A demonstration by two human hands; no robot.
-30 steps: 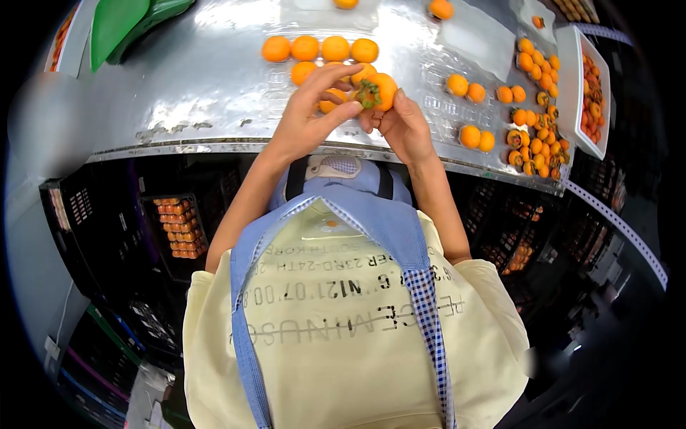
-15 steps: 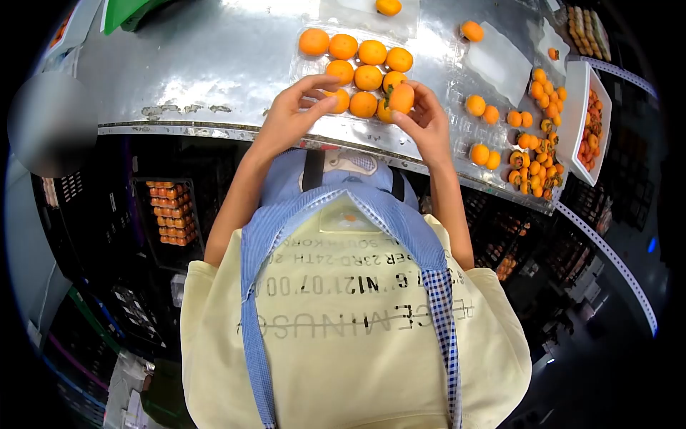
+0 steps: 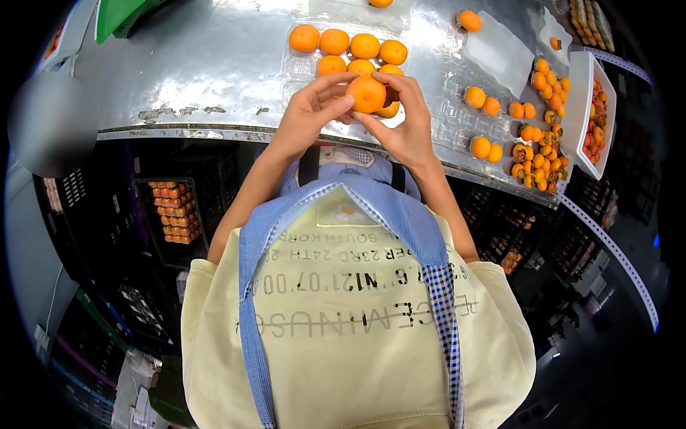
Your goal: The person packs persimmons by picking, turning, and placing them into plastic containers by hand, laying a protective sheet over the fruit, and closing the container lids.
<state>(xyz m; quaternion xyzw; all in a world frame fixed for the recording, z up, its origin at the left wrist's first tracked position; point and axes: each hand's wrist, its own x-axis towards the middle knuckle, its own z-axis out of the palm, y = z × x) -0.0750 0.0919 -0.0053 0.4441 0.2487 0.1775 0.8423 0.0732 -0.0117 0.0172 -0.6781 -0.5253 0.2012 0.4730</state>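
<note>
Left hand (image 3: 306, 116) + right hand (image 3: 409, 129) | both holding one persimmon (image 3: 366, 94) | closer together than before

There are two hands (image 3: 311, 114) (image 3: 409, 129), one held persimmon (image 3: 366, 94), four far-row persimmons (image 3: 364, 46).

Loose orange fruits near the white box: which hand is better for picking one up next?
Probably the right hand: it is nearer the loose orange fruits by the white box. The left hand is farther across, though both are on the held fruit.
</note>
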